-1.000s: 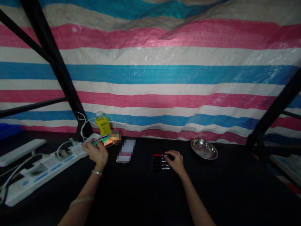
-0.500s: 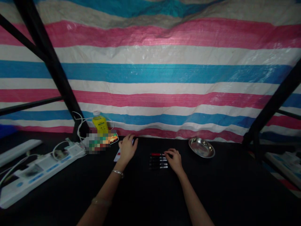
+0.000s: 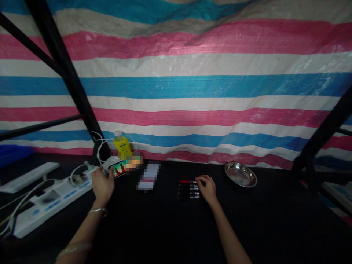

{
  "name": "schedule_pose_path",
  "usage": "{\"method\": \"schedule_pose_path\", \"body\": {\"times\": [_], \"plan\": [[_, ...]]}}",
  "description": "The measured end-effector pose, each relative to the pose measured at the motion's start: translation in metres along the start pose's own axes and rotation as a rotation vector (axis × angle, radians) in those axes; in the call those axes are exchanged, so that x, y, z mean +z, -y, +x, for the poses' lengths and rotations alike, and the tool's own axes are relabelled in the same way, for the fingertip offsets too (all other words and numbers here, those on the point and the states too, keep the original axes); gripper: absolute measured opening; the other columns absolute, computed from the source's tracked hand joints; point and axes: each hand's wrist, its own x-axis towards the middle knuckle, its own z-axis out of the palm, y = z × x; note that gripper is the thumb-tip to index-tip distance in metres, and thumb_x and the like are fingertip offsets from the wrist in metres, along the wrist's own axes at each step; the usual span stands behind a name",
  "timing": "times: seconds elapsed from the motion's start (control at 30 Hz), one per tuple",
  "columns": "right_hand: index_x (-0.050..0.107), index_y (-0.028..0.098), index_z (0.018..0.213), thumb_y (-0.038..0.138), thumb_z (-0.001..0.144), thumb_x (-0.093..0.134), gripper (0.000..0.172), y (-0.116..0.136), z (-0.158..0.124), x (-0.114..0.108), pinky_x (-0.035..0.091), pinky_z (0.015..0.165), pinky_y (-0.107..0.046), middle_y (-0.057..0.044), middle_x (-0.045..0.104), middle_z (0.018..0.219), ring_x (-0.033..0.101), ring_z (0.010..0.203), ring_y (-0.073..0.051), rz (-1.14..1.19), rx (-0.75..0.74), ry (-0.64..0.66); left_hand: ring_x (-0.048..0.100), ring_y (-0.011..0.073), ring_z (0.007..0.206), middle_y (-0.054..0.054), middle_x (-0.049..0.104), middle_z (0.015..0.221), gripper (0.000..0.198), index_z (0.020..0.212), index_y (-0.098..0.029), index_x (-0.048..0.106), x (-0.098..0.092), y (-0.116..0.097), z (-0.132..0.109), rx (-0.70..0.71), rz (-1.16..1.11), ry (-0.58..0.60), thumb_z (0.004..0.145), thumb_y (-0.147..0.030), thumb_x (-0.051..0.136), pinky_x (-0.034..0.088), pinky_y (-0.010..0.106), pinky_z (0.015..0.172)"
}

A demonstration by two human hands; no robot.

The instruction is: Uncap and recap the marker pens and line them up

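My left hand (image 3: pixel 103 186) is at the left end of a phone (image 3: pixel 120 169) with a lit, colourful screen. Thumb and fingers are spread apart beside the phone's edge, over the end of a white power strip (image 3: pixel 55 203); whether they touch the phone is unclear. My right hand (image 3: pixel 208 190) rests on the dark table with its fingertips closed at the right end of a red pen (image 3: pixel 187 182). Below that pen lie several black pens (image 3: pixel 189 193) in a parallel row. A pale, blurred-out flat card or phone (image 3: pixel 149 176) lies between my hands.
A yellow bottle (image 3: pixel 122 145) stands behind the phone among white cables. At the right is a round metal dish (image 3: pixel 241 175). A striped plastic sheet (image 3: pixel 187 88) hangs behind the table, with black frame posts (image 3: pixel 74 86) on both sides.
My left hand has moved left, off the pale flat item and over to the lit phone. My right hand stays at the red pen. The view has shifted slightly.
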Motion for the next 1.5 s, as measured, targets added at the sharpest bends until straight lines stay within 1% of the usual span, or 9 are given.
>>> {"method": "schedule_pose_path", "body": {"times": [0.4, 0.67, 0.77, 0.87, 0.97, 1.1, 1.27, 1.37, 1.5], "plan": [[0.071, 0.023, 0.084, 0.040, 0.083, 0.047, 0.029, 0.001, 0.001, -0.001, 0.040, 0.081, -0.031, -0.003, 0.066, 0.093, 0.057, 0.090, -0.019, 0.029, 0.031, 0.016, 0.061, 0.0289, 0.080, 0.012, 0.066, 0.088, 0.044, 0.095, -0.014, 0.061, 0.008, 0.032, 0.012, -0.137, 0.162, 0.327, 0.083, -0.052, 0.041, 0.043, 0.031, 0.063], [0.071, 0.024, 0.083, 0.039, 0.082, 0.049, 0.027, 0.003, 0.001, -0.003, 0.039, 0.081, -0.031, -0.003, 0.066, 0.092, 0.056, 0.091, -0.019, 0.027, 0.039, 0.024, 0.061, 0.0293, 0.080, 0.012, 0.066, 0.081, 0.049, 0.081, -0.014, 0.063, -0.006, 0.020, 0.015, -0.123, 0.182, 0.389, 0.083, -0.054, 0.035, 0.045, 0.032, 0.064], [0.072, 0.026, 0.083, 0.037, 0.080, 0.053, 0.022, 0.004, 0.000, -0.004, 0.039, 0.082, -0.031, -0.003, 0.065, 0.094, 0.055, 0.092, -0.020, 0.014, 0.029, 0.047, 0.060, 0.0323, 0.078, 0.017, 0.064, 0.080, 0.058, 0.084, -0.011, 0.062, -0.015, 0.002, 0.006, -0.194, 0.228, 0.376, 0.085, -0.058, 0.028, 0.045, 0.038, 0.064], [0.073, 0.029, 0.084, 0.036, 0.076, 0.059, 0.017, 0.004, 0.000, -0.004, 0.038, 0.084, -0.033, -0.003, 0.064, 0.097, 0.054, 0.095, -0.021, -0.008, 0.022, 0.069, 0.058, 0.0341, 0.088, 0.023, 0.056, 0.103, 0.060, 0.104, -0.007, 0.054, -0.020, -0.023, -0.009, -0.187, 0.216, 0.151, 0.085, -0.058, 0.029, 0.046, 0.042, 0.067], [0.073, 0.029, 0.082, 0.035, 0.074, 0.062, 0.015, 0.005, 0.000, -0.004, 0.038, 0.084, -0.034, -0.004, 0.063, 0.098, 0.054, 0.095, -0.022, -0.007, 0.029, 0.078, 0.057, 0.0325, 0.090, 0.019, 0.053, 0.109, 0.054, 0.110, -0.011, 0.050, -0.020, -0.055, -0.024, -0.146, 0.150, 0.108, 0.086, -0.055, 0.030, 0.047, 0.042, 0.069], [0.073, 0.030, 0.077, 0.035, 0.071, 0.065, 0.011, 0.004, 0.001, -0.004, 0.038, 0.083, -0.034, -0.003, 0.064, 0.096, 0.054, 0.094, -0.022, 0.015, 0.039, 0.069, 0.057, 0.0245, 0.091, 0.011, 0.057, 0.102, 0.036, 0.098, -0.017, 0.056, -0.012, -0.108, -0.052, 0.162, -0.080, 0.231, 0.089, -0.043, 0.032, 0.046, 0.035, 0.074], [0.072, 0.027, 0.073, 0.035, 0.071, 0.064, 0.012, 0.000, 0.002, -0.002, 0.038, 0.083, -0.036, -0.004, 0.065, 0.092, 0.055, 0.092, -0.023, 0.079, 0.046, 0.042, 0.058, 0.0211, 0.090, 0.007, 0.064, 0.091, 0.028, 0.089, -0.018, 0.061, 0.019, -0.167, -0.098, 0.536, -0.413, 0.552, 0.087, -0.037, 0.041, 0.044, 0.035, 0.084], [0.071, 0.023, 0.075, 0.038, 0.073, 0.061, 0.019, -0.002, 0.003, -0.001, 0.040, 0.080, -0.035, -0.004, 0.066, 0.083, 0.057, 0.084, -0.021, 0.242, 0.068, 0.013, 0.059, 0.0203, 0.092, 0.006, 0.066, 0.095, 0.023, 0.093, -0.019, 0.062, 0.042, -0.184, -0.122, 0.477, -0.527, 0.672, 0.084, -0.035, 0.048, 0.045, 0.035, 0.085], [0.067, 0.017, 0.078, 0.045, 0.072, 0.060, 0.030, 0.000, 0.007, -0.002, 0.042, 0.063, -0.029, -0.004, 0.064, 0.067, 0.056, 0.063, -0.016, 0.583, 0.149, -0.049, 0.062, 0.0178, 0.084, 0.007, 0.065, 0.094, 0.029, 0.104, -0.016, 0.058, 0.058, -0.192, -0.143, 0.227, -0.700, 0.639, 0.083, -0.035, 0.050, 0.048, 0.032, 0.079]]}}
